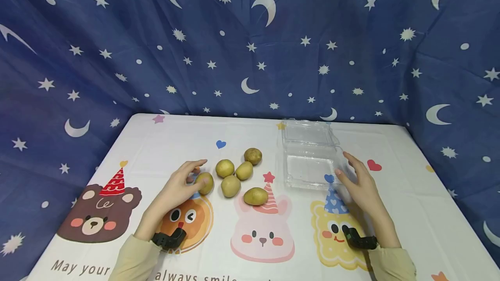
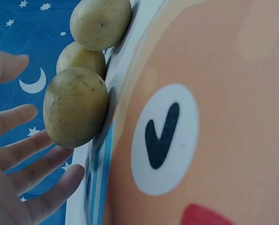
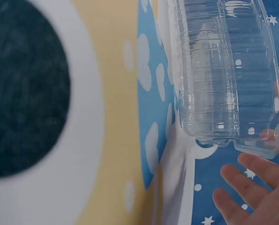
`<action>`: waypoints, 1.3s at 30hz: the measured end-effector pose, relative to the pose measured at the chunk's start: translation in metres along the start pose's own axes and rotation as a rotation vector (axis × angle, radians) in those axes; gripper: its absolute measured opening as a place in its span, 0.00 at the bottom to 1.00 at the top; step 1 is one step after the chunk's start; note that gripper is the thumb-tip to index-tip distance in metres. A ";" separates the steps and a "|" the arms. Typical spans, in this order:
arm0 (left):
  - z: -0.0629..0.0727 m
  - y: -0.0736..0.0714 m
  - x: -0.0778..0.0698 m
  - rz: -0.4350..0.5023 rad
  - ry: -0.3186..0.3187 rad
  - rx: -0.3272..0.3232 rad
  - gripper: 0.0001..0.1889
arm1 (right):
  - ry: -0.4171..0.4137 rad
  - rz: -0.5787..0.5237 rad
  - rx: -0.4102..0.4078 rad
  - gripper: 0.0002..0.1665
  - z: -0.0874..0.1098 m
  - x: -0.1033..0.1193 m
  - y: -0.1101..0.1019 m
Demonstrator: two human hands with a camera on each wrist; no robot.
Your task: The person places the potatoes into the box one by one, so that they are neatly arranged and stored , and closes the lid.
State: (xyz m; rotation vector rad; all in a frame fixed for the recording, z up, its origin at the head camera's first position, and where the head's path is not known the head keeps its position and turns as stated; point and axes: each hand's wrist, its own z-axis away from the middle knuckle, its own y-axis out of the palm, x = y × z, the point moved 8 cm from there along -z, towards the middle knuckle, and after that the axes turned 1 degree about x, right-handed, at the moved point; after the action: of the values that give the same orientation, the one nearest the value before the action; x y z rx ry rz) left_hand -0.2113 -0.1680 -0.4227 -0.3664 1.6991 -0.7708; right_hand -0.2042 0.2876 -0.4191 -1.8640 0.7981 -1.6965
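Observation:
My left hand (image 1: 179,187) is beside the leftmost potato (image 1: 205,183), its thumb and fingers spread loosely about it. In the left wrist view the fingers (image 2: 29,161) are extended and separated, some passing behind that potato (image 2: 76,108). Several more potatoes (image 1: 231,186) lie just to its right. On the right side of the table stands a clear plastic clamshell box (image 1: 310,169) with its lid (image 1: 310,132) folded back. Along the box's right edge is my right hand (image 1: 361,185), fingers relaxed and apart; in the right wrist view its fingertips overlap the clear rim (image 3: 270,145).
A white tablecloth (image 1: 156,142) with cartoon prints covers the table. Behind it and at both sides hangs a blue curtain (image 1: 203,86) with moons and stars. Each wrist carries a black camera, on the left (image 1: 169,239) and on the right (image 1: 358,238).

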 end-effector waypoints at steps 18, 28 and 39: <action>0.002 0.010 0.010 -0.025 -0.011 0.101 0.33 | 0.070 -0.157 0.053 0.35 0.000 -0.015 0.009; 0.003 0.012 0.012 -0.049 -0.006 0.118 0.32 | 0.065 -0.169 0.049 0.34 -0.001 -0.016 0.008; 0.003 0.012 0.014 -0.083 -0.024 0.105 0.31 | 0.082 -0.192 0.054 0.33 -0.001 -0.017 0.010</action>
State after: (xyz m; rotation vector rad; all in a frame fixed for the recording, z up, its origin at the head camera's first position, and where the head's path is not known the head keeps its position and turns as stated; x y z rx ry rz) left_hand -0.2103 -0.1684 -0.4416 -0.3740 1.6220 -0.9097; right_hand -0.2067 0.2927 -0.4380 -1.8963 0.6145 -1.9030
